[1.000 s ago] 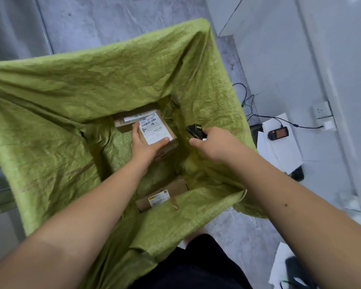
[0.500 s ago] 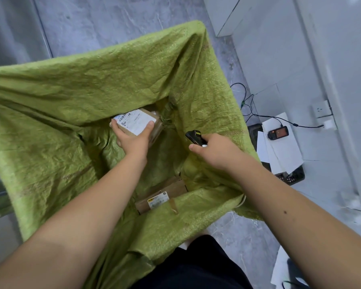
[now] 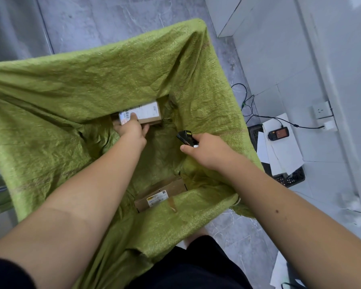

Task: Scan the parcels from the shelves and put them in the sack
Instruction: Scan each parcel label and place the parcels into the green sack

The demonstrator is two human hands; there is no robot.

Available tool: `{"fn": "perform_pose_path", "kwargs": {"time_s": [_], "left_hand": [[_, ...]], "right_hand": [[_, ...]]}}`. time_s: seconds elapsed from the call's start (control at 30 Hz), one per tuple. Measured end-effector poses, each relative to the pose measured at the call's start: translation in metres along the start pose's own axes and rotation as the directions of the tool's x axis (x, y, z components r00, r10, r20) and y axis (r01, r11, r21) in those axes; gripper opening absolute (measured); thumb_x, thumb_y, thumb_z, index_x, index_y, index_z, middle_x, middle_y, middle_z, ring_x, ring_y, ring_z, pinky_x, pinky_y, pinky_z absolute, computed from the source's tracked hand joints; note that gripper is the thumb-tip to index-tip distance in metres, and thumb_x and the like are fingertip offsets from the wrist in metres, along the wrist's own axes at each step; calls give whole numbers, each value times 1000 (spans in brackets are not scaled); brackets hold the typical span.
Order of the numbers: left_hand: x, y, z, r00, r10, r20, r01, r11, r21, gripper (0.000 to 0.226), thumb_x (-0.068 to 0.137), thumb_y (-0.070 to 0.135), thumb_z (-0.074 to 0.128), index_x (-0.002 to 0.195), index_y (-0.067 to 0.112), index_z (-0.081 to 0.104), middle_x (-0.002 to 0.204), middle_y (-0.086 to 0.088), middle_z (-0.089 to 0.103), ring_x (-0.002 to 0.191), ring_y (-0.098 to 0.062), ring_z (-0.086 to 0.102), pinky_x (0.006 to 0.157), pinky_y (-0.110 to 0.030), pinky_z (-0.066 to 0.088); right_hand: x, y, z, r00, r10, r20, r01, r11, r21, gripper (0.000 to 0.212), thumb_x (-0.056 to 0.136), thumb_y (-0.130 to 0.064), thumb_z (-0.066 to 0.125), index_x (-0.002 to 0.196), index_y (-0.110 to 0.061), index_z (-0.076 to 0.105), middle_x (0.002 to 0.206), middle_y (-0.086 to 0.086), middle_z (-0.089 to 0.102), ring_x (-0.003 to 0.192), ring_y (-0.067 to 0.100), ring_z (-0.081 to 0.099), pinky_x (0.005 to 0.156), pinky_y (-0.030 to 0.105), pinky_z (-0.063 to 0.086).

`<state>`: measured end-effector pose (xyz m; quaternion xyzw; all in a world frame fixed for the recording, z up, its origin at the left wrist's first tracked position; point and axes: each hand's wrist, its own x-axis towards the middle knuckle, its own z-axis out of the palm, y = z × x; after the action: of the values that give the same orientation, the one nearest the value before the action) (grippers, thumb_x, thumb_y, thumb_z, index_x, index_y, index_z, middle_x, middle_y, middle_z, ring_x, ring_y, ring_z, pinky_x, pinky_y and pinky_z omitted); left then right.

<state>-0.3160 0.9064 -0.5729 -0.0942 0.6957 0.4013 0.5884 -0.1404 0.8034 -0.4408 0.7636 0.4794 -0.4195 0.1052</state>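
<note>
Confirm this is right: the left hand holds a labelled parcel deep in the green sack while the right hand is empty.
Not quite. The head view shows the right hand gripping a black scanner. The left hand does hold the labelled parcel in the green sack.

A grey marbled tile floor (image 3: 121, 24) is carrying a wide-open green woven sack (image 3: 71, 97) at the centre. At three o'clock, white paper sheets (image 3: 283, 155) are lying on a black perforated crate (image 3: 290, 180), a black handheld device (image 3: 278, 133) resting on them.
</note>
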Motion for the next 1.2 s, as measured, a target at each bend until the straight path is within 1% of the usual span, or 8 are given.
{"fn": "perform_pose_path", "kwargs": {"time_s": [0.2, 0.47, 0.57, 0.67, 0.77, 0.83, 0.97, 1.2], "left_hand": [[-1, 6, 5, 994, -3, -107, -12, 991, -135, 44, 106, 5, 52, 148, 16, 44, 136, -8, 51, 117, -29, 59, 80, -45, 66], [-7, 4, -4, 994, -5, -113, -16, 982, -191, 49, 104, 1, 40, 150, 19, 37, 134, -6, 49, 100, -25, 63, 88, -46, 64], [-11, -1, -20, 999, 2, -41, -4, 999, -47, 77, 101, 9, 60, 160, 35, 18, 117, -2, 53, 99, -26, 67, 88, -44, 64], [-10, -17, -48, 999, 16, -37, -7, 972, 235, 79, 97, 19, 70, 159, 33, 23, 127, -10, 61, 115, -32, 66, 97, -47, 59], [-12, -36, -77, 994, 75, 76, -106, 755, 647, 67, 96, 26, 70, 154, 25, 36, 145, -18, 56, 126, -39, 60, 110, -50, 50], [-18, -43, -92, 976, 111, 187, -217, 585, 782, 67, 95, 30, 72, 154, 22, 41, 147, -17, 55, 124, -37, 60, 107, -43, 49], [-37, -40, -110, 930, 180, 319, -365, 387, 847, 69, 94, 32, 73, 155, 21, 42, 152, -15, 53, 119, -33, 61, 93, -31, 46], [-94, -27, -134, 846, 306, 436, -465, 25, 885, 75, 93, 47, 70, 159, 30, 38, 163, -11, 37, 144, -35, 45, 116, -43, 41]], "right_hand": [[-1, -1, 4, 1000, -12, 2, 12, 1000, 1, 52, 95, -61, 59, 130, -24, 63, 88, -4, 64, 85, 21, 64, 73, 34, 51], [-8, -5, 8, 1000, -28, -11, 28, 999, -20, 56, 95, -61, 59, 136, -23, 60, 91, -3, 65, 84, 21, 64, 76, 35, 54], [-12, -6, 10, 999, -38, -16, 38, 999, -18, 55, 95, -60, 59, 136, -24, 60, 89, -4, 64, 81, 19, 63, 73, 34, 53], [-19, -8, 12, 998, -53, -18, 53, 999, -7, 54, 95, -59, 59, 135, -23, 61, 91, -4, 64, 82, 19, 63, 73, 34, 53], [-27, -10, 13, 997, -71, -26, 71, 997, -3, 58, 96, -59, 59, 140, -20, 58, 98, 0, 65, 86, 22, 64, 73, 35, 52], [-33, -10, 13, 996, -81, -39, 81, 997, -8, 60, 95, -59, 59, 142, -21, 57, 100, 0, 64, 86, 22, 63, 73, 35, 51], [-47, -8, 14, 991, -106, -83, 105, 994, -16, 61, 93, -60, 60, 142, -24, 56, 102, 0, 64, 89, 24, 63, 74, 35, 49], [-67, 7, 13, 969, -198, -147, 196, 980, -23, 60, 92, -60, 58, 142, -27, 53, 129, 6, 66, 113, 32, 63, 86, 38, 49]]}}
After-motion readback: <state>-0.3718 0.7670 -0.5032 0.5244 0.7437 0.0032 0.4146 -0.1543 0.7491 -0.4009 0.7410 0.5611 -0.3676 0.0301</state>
